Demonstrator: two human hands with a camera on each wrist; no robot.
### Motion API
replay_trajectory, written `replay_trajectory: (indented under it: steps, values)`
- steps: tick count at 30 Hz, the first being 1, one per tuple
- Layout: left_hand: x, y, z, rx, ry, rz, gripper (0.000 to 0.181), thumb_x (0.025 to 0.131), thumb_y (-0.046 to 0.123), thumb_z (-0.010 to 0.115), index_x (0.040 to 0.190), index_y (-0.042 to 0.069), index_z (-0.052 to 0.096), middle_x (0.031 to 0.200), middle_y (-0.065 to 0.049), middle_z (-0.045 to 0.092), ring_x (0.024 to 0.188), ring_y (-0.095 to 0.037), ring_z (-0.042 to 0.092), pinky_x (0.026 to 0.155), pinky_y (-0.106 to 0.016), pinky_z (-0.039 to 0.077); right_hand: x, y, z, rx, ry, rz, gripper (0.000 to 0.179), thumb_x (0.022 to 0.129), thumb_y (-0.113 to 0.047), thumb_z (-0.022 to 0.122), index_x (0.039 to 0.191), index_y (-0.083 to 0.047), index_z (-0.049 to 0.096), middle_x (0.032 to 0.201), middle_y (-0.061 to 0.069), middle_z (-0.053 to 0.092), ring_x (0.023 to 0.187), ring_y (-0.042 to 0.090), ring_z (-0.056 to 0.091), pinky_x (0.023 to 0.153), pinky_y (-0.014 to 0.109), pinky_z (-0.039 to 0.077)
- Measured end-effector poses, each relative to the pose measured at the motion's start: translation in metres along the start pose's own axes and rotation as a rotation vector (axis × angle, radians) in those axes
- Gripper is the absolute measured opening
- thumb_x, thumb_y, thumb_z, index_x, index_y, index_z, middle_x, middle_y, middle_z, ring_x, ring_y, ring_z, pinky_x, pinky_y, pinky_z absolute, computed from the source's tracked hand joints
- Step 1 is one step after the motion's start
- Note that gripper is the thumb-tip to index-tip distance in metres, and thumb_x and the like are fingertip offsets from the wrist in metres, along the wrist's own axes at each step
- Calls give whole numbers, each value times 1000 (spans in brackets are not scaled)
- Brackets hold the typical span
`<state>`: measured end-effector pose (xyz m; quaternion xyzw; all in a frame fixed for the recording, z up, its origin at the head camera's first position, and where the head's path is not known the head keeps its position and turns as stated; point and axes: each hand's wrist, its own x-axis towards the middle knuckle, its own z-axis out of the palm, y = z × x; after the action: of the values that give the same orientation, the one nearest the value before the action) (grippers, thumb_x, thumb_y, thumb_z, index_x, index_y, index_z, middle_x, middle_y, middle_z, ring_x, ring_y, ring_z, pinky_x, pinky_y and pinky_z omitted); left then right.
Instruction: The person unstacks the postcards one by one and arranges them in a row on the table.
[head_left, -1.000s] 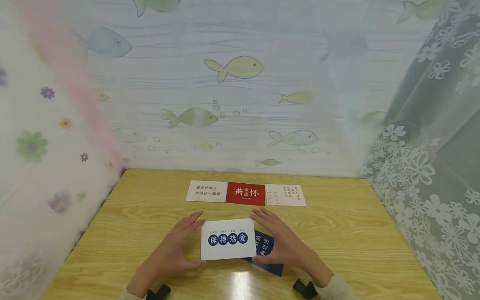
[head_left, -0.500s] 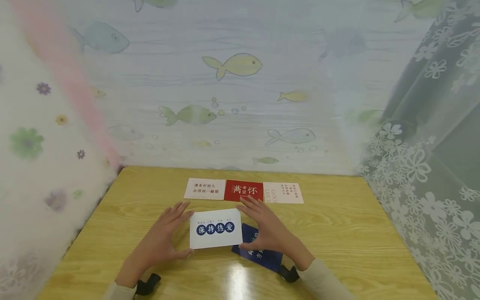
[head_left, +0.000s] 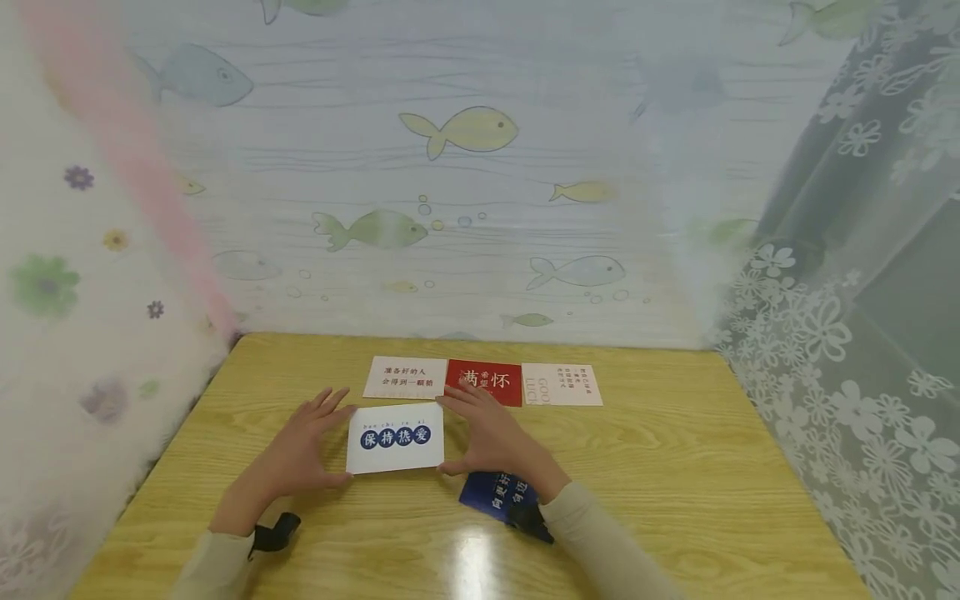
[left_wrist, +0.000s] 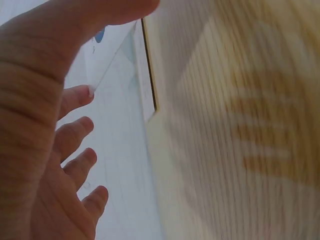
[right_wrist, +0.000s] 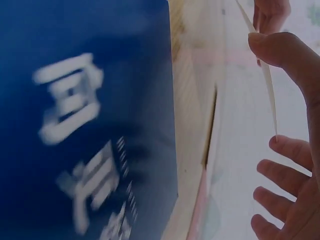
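A white card (head_left: 395,462) printed with four-character Chinese text in dark blue circles is held up over the wooden table. My left hand (head_left: 291,450) pinches its left corners, index finger at the top and thumb at the bottom. On the opposite side my right hand (head_left: 497,438) grips the right corners the same way. In the right wrist view the card (right_wrist: 270,95) shows edge-on between thumb and index finger, the other fingers spread. Beneath the right wrist lies a dark blue card (head_left: 482,493) with white characters, partly hidden by the black wrist camera.
Across the back of the table (head_left: 675,475) lies a row of cards: a white one (head_left: 408,388), a red one (head_left: 508,388) and another white one (head_left: 566,393). A fish-patterned curtain (head_left: 450,275) hangs behind, with lacy flowered fabric (head_left: 825,325) on the right.
Both hands have carried the white card leftward and a little away from the body. The right forearm has swung over the blue card. The back row has stayed put.
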<state>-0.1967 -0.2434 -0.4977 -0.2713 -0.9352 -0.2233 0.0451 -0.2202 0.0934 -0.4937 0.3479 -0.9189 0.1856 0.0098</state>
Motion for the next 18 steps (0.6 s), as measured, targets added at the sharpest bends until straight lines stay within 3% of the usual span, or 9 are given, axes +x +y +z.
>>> replay_trajectory:
  steps: [8, 18]
  values:
    - [6, -34, -9, 30, -67, -90, 96, 64, 29, 94, 145, -2, 52, 157, -29, 38, 144, -57, 27, 111, -76, 28, 44, -1, 21, 26, -41, 18, 102, 72, -60, 85, 154, -12, 46, 158, 5, 46, 150, 33, 35, 125, 47, 28]
    - [16, -76, -29, 90, -101, -137, 98, 65, 23, 90, 148, -5, 46, 155, -33, 38, 141, -60, 29, 111, -74, 29, 97, -12, 41, 21, -49, 75, 99, 74, -58, 83, 156, -18, 43, 158, 3, 47, 151, 29, 34, 126, 43, 27]
